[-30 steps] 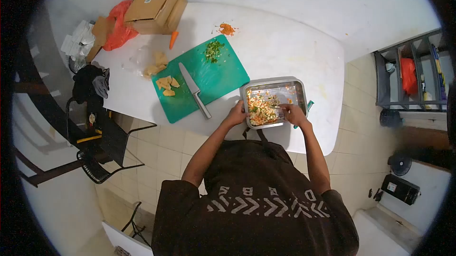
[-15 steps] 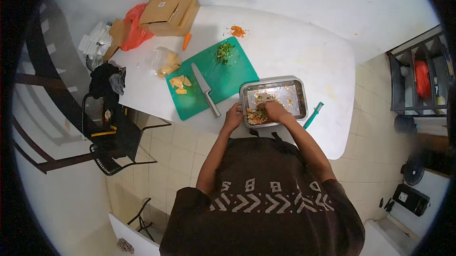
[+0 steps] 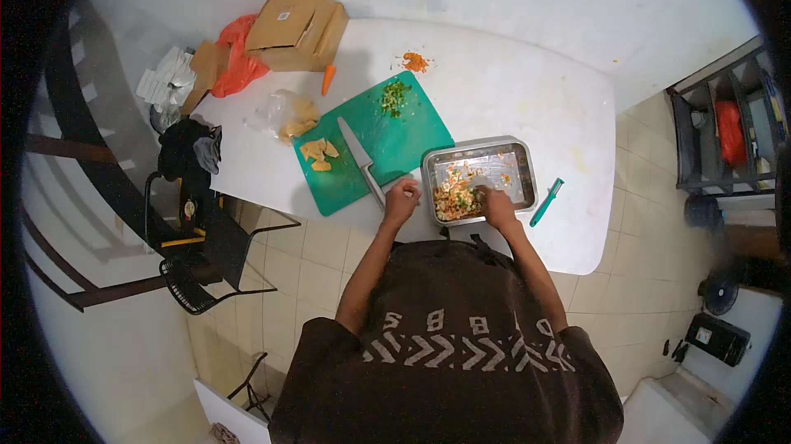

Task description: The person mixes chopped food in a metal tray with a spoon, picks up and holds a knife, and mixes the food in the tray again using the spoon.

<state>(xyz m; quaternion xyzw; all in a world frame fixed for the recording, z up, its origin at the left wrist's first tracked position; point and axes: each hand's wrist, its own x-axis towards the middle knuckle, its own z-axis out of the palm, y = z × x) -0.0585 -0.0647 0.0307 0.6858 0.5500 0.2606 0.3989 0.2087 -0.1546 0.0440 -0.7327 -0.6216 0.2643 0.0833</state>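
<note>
A metal tray (image 3: 527,165) sits at the table's near edge, with a chopped mixture (image 3: 455,199) of pale, orange and green bits heaped toward its left side. Inside the tray's near right part, my right hand (image 3: 498,207) has its fingers bent down at the mixture; what they hold, if anything, is hidden. My left hand (image 3: 402,200) is curled closed beside the tray's left wall, apart from it, close to the handle of a knife (image 3: 359,157). That knife lies across a green cutting board (image 3: 362,119), between chopped greens (image 3: 395,98) and cut tan pieces (image 3: 319,154).
A green-handled peeler (image 3: 547,202) lies right of the tray. Beyond the board are a carrot (image 3: 328,79), orange shreds (image 3: 415,62) and a clear bag (image 3: 288,117). A cardboard box (image 3: 290,30) and red plastic bag (image 3: 239,58) stand at the back left.
My left hand has come off the tray's left rim and curled, moving slightly left. My right hand has drawn back toward the tray's near right side, uncovering more of the mixture.
</note>
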